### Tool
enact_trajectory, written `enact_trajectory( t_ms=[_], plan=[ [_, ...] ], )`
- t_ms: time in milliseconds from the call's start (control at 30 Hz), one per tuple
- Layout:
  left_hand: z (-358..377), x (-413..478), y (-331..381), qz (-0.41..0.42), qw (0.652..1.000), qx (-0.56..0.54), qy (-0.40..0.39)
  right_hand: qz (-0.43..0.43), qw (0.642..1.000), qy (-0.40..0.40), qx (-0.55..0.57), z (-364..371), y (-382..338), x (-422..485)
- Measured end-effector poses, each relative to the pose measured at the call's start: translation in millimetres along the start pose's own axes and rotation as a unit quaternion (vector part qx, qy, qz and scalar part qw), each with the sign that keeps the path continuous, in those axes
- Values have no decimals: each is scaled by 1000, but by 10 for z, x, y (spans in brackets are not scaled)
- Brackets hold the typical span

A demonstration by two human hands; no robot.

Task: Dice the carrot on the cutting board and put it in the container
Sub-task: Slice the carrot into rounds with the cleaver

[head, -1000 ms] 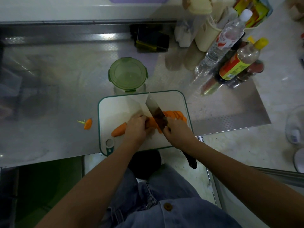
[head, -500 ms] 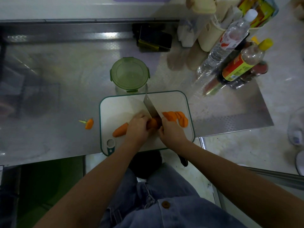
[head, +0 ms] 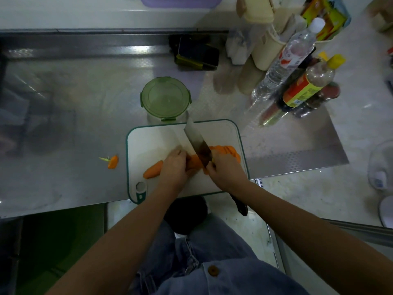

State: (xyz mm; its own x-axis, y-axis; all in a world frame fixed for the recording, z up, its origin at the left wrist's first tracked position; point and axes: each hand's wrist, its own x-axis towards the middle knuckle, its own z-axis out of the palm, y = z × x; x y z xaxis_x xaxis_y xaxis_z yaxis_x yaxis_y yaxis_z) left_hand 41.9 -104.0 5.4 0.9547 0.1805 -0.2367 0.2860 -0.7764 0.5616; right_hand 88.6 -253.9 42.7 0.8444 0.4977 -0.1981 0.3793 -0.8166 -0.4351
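- Compared with half a second earlier, the knife (head: 197, 143) shows more of its broad flat, and its dark handle end pokes out further behind the wrist; both hands and the carrot keep their places.
- Curled round the knife's handle, the right hand (head: 226, 172) sits toward the near-right corner of the cutting board (head: 148, 137). From there the blade angles toward the board's far edge, across the carrot.
- Fingers of the left hand (head: 173, 168) curl down over the carrot (head: 152, 170), pinning it just beside the blade.
- Its long axis runs left to right across the board's middle, tip toward the left edge. The uncut length lies left of the blade, so the next cuts likely step that way, toward the left fingers.
- Cut slices (head: 228, 151) fan out near the board's right edge.
- Beyond the board's far edge stands the container (head: 164, 99), its green lid seemingly on.
- On the steel bench (head: 74, 124), a carrot top (head: 113, 162) lies left of the board; bottles (head: 306, 90) crowd the far-right corner.
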Motion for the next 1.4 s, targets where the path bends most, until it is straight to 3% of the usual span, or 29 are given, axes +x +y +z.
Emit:
enact_trajectory(
  t_ms=[267, 533, 900, 1400],
  plan=[
    [-8, 17, 0, -3, 1000, 2, -7, 16, 999, -43, 5, -19, -48, 16],
    [3, 30, -15, -2, 1000, 5, -7, 46, 998, -36, 28, 183, -93, 26],
    [13, 17, -12, -4, 1000, 0, 6, 10, 1000, 15, 13, 100, -2, -2],
    [-1, 21, -17, -4, 1000, 9, -3, -3, 999, -36, 10, -24, 25, -9]
  ],
)
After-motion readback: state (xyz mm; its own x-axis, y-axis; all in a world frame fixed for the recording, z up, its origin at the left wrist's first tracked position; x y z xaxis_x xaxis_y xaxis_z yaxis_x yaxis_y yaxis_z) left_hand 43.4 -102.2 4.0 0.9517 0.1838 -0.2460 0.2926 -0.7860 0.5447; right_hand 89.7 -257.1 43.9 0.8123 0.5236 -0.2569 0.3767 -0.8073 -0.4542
